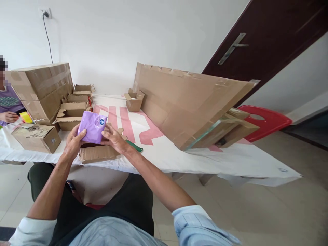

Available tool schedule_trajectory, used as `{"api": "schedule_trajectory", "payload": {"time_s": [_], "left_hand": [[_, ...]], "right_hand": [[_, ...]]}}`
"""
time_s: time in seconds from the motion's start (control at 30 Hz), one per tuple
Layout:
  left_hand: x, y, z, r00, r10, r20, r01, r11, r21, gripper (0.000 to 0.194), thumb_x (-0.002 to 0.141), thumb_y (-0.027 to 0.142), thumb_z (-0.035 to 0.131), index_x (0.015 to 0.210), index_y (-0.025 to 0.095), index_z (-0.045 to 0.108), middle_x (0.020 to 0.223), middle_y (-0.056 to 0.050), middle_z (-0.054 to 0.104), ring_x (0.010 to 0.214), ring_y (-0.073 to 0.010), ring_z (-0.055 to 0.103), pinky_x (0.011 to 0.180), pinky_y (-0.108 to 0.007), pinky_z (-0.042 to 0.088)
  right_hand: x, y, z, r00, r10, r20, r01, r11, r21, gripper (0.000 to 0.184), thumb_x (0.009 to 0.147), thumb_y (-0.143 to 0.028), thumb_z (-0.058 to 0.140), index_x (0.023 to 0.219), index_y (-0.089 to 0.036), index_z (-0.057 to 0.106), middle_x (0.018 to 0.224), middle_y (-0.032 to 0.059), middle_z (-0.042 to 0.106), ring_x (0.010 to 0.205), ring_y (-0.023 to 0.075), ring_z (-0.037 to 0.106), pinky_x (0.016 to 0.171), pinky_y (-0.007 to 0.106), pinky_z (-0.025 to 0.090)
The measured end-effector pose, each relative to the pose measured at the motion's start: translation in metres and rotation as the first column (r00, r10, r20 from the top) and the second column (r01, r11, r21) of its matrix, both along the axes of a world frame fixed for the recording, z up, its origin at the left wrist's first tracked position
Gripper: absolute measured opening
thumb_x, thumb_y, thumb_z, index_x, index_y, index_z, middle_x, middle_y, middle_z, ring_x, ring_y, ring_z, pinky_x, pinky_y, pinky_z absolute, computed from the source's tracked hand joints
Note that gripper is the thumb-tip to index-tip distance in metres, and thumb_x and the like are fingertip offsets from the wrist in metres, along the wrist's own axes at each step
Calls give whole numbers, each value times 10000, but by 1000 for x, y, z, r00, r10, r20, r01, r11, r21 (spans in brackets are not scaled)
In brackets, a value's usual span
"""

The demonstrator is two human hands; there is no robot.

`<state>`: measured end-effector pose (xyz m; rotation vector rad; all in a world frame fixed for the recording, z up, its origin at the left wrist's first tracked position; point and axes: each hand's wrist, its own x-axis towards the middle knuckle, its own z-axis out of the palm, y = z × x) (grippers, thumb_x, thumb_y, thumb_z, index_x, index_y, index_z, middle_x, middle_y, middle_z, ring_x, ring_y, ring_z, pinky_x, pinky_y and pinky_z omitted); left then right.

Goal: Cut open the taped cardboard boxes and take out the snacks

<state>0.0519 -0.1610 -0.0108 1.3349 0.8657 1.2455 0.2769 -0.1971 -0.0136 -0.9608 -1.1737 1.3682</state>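
Between my two hands is a purple soft packet (pixel 92 127) with a round dark-blue label, most likely a wrapped pack of pads or tissues. My left hand (pixel 73 139) grips its left edge, thumb on the front. My right hand (pixel 114 136) pinches the lower right edge, with its far fingers hidden behind. Just below the packet, an open cardboard box (pixel 98 154) stands at the table's near edge; its inside is mostly hidden. A green curved object (pixel 135 146), perhaps a tool handle, lies on the table to the right of my right hand.
Several open small boxes (pixel 74 106) stand in a row behind my left hand, beside stacked large cartons (pixel 48 89). A closed box (pixel 37 137) sits left. Another small box (pixel 134 100) and a leaning cardboard sheet (pixel 189 99) stand farther back. A person's hand (pixel 11 117) is at far left.
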Motion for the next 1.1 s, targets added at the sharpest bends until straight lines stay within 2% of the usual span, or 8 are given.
{"api": "schedule_trajectory", "payload": {"time_s": [0.17,0.3,0.4,0.5,0.6,0.73,0.93,1.1], "left_hand": [[-7,4,1,996,-41,-73,42,999,11,1125,656,564,1083,1622,198,636,1425,-179,791,1339,-416,772,1055,-509,667],[-22,13,7,994,1,-113,1,1000,14,1133,676,574,1049,1662,245,600,1444,-154,771,1288,-368,782,917,-410,663],[-25,14,11,994,10,-105,-12,1000,-20,1043,640,561,1065,1556,241,683,1394,-124,792,1170,-310,795,817,-334,640],[-23,10,14,993,-12,-114,6,999,-49,974,603,517,1084,1468,228,744,1322,-98,820,1076,-284,798,787,-326,641],[-23,5,18,982,-86,-168,77,995,-58,909,617,496,1081,1439,236,791,1310,-97,844,1088,-303,800,795,-335,650],[-25,3,20,951,-188,-247,171,981,-86,819,612,503,1077,1359,254,851,1262,-86,863,1095,-317,791,776,-334,644],[-27,8,14,927,-201,-317,176,979,-106,785,638,568,1070,1313,237,844,1240,-91,878,1143,-344,817,816,-365,673],[-25,14,6,942,-199,-270,175,978,-110,840,641,656,1092,1317,225,840,1236,-118,895,1181,-362,841,881,-391,698]], "right_hand": [[-6,3,-7,999,33,-1,-33,994,104,641,743,-501,1005,1288,-305,730,1321,39,829,1354,322,739,1144,446,647],[8,14,-6,994,86,70,-94,989,112,570,736,-464,981,1243,-278,800,1260,37,854,1353,321,741,1201,447,599],[14,19,-4,993,84,89,-95,987,130,575,723,-446,968,1249,-270,818,1287,44,859,1388,331,731,1221,446,579],[16,22,-4,996,7,84,-19,989,145,603,730,-453,944,1290,-269,819,1385,59,840,1446,330,708,1236,428,568],[17,25,-6,993,-101,60,92,986,137,635,729,-445,941,1329,-286,811,1489,61,808,1482,324,687,1266,441,557],[18,27,-8,984,-164,72,152,978,143,662,707,-480,964,1323,-287,816,1517,74,799,1471,346,697,1266,482,567],[20,25,-4,957,-240,162,214,963,163,728,719,-568,979,1361,-259,828,1509,103,827,1516,395,683,1285,525,562],[17,29,-8,956,-256,142,227,954,195,873,731,-680,978,1465,-244,797,1489,127,831,1477,398,704,1279,532,566]]}}
